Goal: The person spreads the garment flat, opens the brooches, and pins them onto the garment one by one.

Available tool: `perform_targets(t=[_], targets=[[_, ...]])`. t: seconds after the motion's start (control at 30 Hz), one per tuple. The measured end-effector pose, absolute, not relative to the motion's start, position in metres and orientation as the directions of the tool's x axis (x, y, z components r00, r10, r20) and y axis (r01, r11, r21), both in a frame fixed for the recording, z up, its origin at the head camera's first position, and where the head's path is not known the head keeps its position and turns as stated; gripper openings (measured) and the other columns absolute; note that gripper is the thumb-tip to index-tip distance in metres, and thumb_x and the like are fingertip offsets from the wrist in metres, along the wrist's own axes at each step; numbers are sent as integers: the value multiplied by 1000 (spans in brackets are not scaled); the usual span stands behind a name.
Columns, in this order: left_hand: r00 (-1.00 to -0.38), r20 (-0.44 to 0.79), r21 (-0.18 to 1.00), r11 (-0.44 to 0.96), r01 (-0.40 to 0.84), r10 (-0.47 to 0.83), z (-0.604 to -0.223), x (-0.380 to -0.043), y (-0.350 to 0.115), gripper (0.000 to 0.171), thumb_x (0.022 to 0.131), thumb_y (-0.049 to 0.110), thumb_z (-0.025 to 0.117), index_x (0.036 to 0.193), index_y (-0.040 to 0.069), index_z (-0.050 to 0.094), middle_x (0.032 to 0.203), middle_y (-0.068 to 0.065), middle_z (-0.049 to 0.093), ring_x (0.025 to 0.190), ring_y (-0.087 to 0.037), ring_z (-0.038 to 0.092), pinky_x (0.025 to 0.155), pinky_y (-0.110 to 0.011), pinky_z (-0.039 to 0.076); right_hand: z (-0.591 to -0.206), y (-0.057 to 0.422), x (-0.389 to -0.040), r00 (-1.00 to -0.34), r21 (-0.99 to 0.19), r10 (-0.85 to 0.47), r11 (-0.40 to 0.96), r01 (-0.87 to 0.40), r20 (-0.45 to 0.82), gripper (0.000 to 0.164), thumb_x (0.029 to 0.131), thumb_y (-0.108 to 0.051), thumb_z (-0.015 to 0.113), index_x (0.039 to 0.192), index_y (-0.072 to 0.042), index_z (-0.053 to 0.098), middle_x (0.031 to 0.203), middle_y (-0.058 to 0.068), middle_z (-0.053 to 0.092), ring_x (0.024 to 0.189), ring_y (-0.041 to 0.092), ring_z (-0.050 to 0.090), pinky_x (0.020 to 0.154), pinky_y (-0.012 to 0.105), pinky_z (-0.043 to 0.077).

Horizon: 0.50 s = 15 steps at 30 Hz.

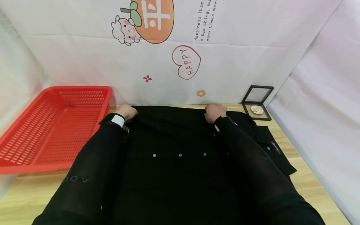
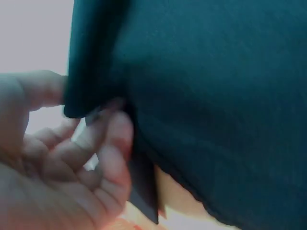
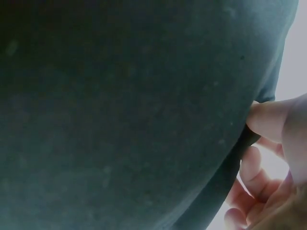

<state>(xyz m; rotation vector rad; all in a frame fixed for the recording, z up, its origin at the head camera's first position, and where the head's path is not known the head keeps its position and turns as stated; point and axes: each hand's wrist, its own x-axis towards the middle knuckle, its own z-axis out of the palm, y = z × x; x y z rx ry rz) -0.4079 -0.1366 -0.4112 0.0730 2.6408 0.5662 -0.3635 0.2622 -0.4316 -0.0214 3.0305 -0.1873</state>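
Observation:
A black button-up shirt [image 1: 180, 178] lies spread over the table, with a row of small pale buttons [image 1: 180, 155] across its middle. At its far left corner my left hand [image 1: 126, 112] pinches the cloth; in the left wrist view the fingers curl around the dark edge of the shirt [image 2: 206, 96]. Farther right along the same far edge, my right hand [image 1: 215, 113] grips the fabric between thumb and fingers, and the right wrist view has the shirt [image 3: 124, 115] filling most of the picture. A cuffed sleeve [image 1: 271, 147] sticks out at the right.
To the left stands a red plastic basket [image 1: 76, 125] with perforated walls. A black-framed hinged case [image 1: 257, 117] with a round pale piece sits at the back right. White printed cloth [image 1: 239, 68] hangs behind the wooden table [image 1: 312, 187].

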Motion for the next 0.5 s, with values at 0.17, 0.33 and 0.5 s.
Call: perform_targets(t=[0.17,0.33,0.5], targets=[[-958,-247,629,776,-43,147,-408,-395,-136,24,98,10,49,114,-5,58,115,-26,54,92,-36,52,73,-39,43,-432,261,-361,-994,-114,-11,994,1,-108,13,103,-16,53,106,-8,63,106,20,57,98,43,48,80,53,20],[-986,-88,662,747,51,145,-416,-395,-134,36,90,3,48,121,-3,65,127,-24,59,112,-39,54,89,-43,45,-432,262,-361,-992,-99,-12,995,0,-122,16,104,-17,52,111,-7,63,110,21,56,102,43,48,82,54,22],[-982,-64,548,829,114,177,-425,-398,-132,39,89,1,44,122,-4,64,126,-24,60,111,-40,55,92,-46,45,-431,265,-365,-993,-96,19,995,31,-119,21,104,-23,52,107,-6,65,110,22,57,100,41,51,84,53,28]])
